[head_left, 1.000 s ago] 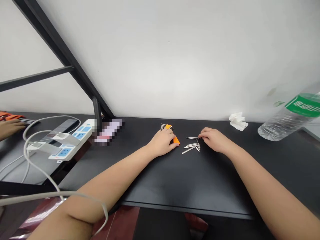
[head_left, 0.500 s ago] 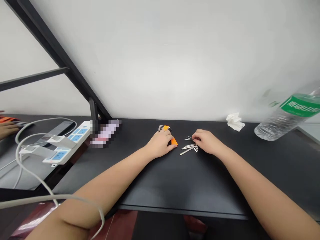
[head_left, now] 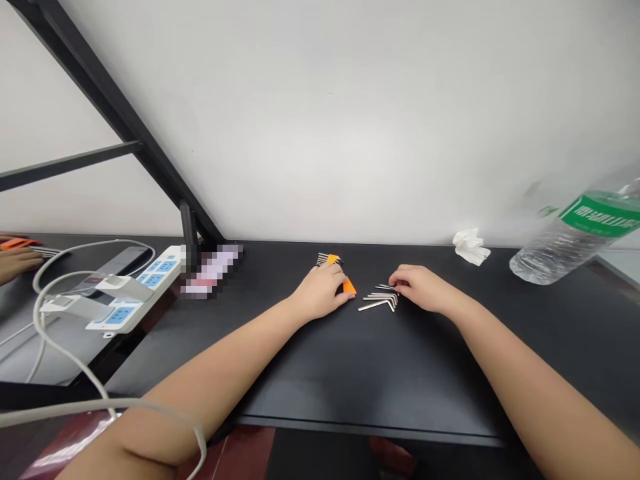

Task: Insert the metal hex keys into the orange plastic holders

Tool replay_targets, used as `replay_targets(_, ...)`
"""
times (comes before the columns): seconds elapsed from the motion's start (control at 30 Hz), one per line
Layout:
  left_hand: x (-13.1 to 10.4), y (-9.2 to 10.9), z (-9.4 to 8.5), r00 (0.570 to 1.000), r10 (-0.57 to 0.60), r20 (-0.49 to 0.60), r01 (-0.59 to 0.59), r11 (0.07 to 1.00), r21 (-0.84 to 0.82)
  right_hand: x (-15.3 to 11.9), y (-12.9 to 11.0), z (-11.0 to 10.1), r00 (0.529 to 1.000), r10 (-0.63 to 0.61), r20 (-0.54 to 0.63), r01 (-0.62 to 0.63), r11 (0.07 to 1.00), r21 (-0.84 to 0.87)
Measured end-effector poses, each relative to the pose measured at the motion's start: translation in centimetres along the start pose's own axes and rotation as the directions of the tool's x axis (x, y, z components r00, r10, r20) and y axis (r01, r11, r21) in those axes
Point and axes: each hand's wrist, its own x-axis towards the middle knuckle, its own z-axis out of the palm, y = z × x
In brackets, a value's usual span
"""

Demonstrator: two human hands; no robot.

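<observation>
Under my left hand [head_left: 324,291] lies an orange holder [head_left: 349,287], its upper end and right edge showing. My fingers are wrapped over it, and a row of thin metal keys [head_left: 323,259] sticks out at its upper left. To the right, several L-shaped silver hex keys [head_left: 379,298] lie side by side on the black table [head_left: 360,373]. My right hand [head_left: 417,287] is at their bent ends, thumb and fingertips pinched together at the upper keys. What that pinch holds is too small to make out.
A plastic bottle with a green label [head_left: 600,213] and a crumpled tissue [head_left: 471,247] are at the right. On the left are a power strip [head_left: 145,290], white cables [head_left: 37,313], a phone [head_left: 117,263], a black frame [head_left: 113,107] and another person's hand [head_left: 17,262].
My right hand has shifted slightly right, and the upper small keys now lie closer to the other keys. My left hand stays on the orange holder.
</observation>
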Motion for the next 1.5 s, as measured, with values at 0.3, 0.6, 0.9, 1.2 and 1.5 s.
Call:
replay_targets(0.3, 0.0, 0.0, 0.0, 1.000, -0.003, 0.000, 0.003, 1.000, -0.006, -0.6, -1.3, -0.3, 0.997, -0.035, 0.063, 0.034, 0.999, 0.019)
replay_targets(0.6, 0.0, 0.0, 0.0, 1.000, -0.008, 0.001, 0.008, 0.999, -0.032, -1.1, -3.5, -0.1, 0.995, 0.007, 0.101, 0.002, 0.997, -0.083)
replay_targets(0.9, 0.1, -0.1, 0.0, 0.995, -0.094, 0.016, 0.095, 0.984, -0.152, -0.6, -2.0, -0.2, 0.999, 0.026, 0.044, -0.022, 0.996, -0.092)
replay_targets(1.2, -0.1, 0.2, -0.4, 0.995, -0.092, 0.032, 0.096, 0.980, -0.176, -0.5, -1.6, 0.1, 0.999, 0.027, 0.032, -0.022, 0.992, -0.121)
replay_targets(1.5, -0.2, 0.0, -0.5, 0.993, -0.103, 0.061, 0.114, 0.968, -0.223, -1.0, -1.3, -0.6, 0.999, -0.041, -0.005, 0.039, 0.972, -0.231)
